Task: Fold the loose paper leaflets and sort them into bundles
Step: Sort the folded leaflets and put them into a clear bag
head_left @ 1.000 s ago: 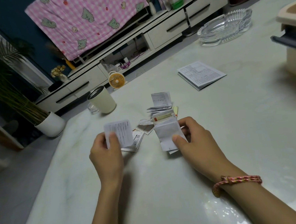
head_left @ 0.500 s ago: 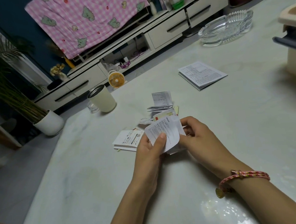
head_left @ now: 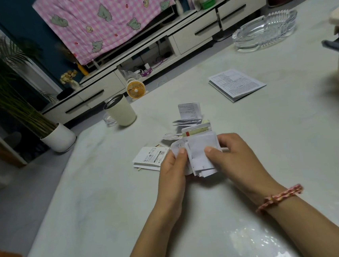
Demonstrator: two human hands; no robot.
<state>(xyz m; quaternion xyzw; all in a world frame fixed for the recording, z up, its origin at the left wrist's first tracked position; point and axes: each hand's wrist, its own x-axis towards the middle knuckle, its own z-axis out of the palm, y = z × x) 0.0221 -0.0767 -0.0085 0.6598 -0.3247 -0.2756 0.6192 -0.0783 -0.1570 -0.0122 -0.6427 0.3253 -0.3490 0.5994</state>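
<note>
Gripping a small white bundle of folded paper leaflets (head_left: pixel 202 158) from both sides. Pinching its left edge with the left hand (head_left: pixel 171 169), pressing the thumb down on the top sheet. Clamping its right side with the right hand (head_left: pixel 236 159), likewise pressing a thumb on top and curling the fingers round the far edge. Holding the bundle low over the pale marble-patterned worktop (head_left: pixel 110 206), directly in front. Unable to tell whether touching the surface or hovering just clear of it.

Judging the step in hand as gathering folded leaflets into one bundle and squaring it, noting uneven sheet ends at the near edge.

Noting, just left of the grip, a flat stack of white printed leaflets (head_left: pixel 150 157) lying on the worktop. Noting, just beyond the grip, a loose heap of small folded white slips (head_left: pixel 188 116), including a cream slip with a red mark (head_left: pixel 195 131). Recording, further out, a large white printed booklet (head_left: pixel 237 84) well apart to the far right, a cream mug with a metal rim (head_left: pixel 121 112) near the far left edge, and a clear ribbed glass dish (head_left: pixel 264 30) at the far end.

Judging the task as partly done, seeing the heap beyond as not yet sorted. Calling next, in all likelihood, for tapping the edges flush, setting the bundle down apart from the flat stack, then freeing one hand for the heap. Risking a spill of thin sheets by lifting either thumb too early.
</note>
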